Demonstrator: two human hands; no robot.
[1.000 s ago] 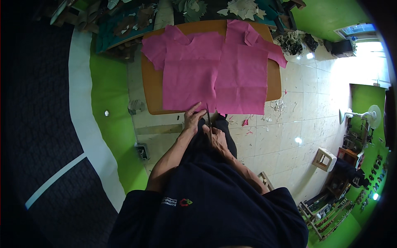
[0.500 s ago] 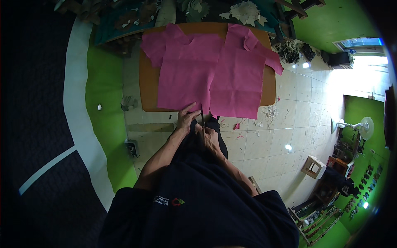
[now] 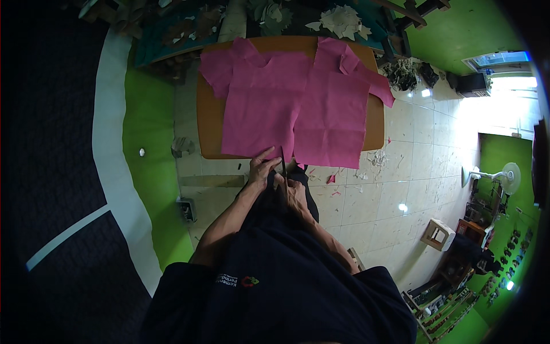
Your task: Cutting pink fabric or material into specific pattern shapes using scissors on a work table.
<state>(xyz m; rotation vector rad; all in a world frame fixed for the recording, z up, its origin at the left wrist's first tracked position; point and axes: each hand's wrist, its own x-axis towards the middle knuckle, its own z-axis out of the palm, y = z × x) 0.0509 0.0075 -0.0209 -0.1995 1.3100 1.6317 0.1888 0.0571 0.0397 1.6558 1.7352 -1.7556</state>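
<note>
A large pink cloth (image 3: 260, 109), cut in a garment-like shape, lies over the tabletop with its lower edge at the near side. Beside it on the right is another pink panel (image 3: 332, 126); the two meet or overlap along the middle. My left hand (image 3: 262, 170) is closed on the near edge of the left cloth, index finger lying over it. My right hand (image 3: 294, 194) grips a pair of dark scissors (image 3: 284, 165), whose blades point away from me into that edge. How far the blades are apart is hard to make out.
The orange-brown table (image 3: 209, 129) has rounded corners. Pink and pale scraps (image 3: 331, 179) litter the tiled floor. Behind the table stands a teal-topped bench (image 3: 157, 51) with leaf-shaped pieces. A white fan (image 3: 507, 178) and a pale stool (image 3: 438, 234) are at the right.
The whole view has shifted slightly down and right. Both hands stay at the cloth's near edge, with the scissors still in the right one.
</note>
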